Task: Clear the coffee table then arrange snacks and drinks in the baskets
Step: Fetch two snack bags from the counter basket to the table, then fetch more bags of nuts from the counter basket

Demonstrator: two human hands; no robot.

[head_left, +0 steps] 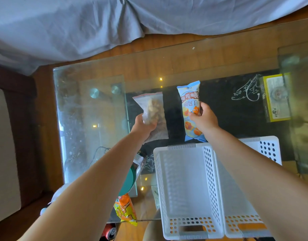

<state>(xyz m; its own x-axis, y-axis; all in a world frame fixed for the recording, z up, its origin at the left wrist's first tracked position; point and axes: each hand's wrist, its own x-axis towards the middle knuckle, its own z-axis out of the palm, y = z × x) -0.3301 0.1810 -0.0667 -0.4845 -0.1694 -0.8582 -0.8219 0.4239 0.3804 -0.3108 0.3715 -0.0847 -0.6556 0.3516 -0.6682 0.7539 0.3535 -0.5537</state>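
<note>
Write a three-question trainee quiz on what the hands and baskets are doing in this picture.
1. True or false: the left hand holds a clear zip bag of snacks.
2. What does the right hand grip? A) a red can B) a blue snack packet C) a green lid
3. Fill in: the nearer white basket on the glass table holds ____ so far.

Key
1. True.
2. B, the blue snack packet, held above the table's far side of the baskets.
3. Nothing; its floor shows bare. The second basket beside it is mostly hidden by the right arm.
</note>
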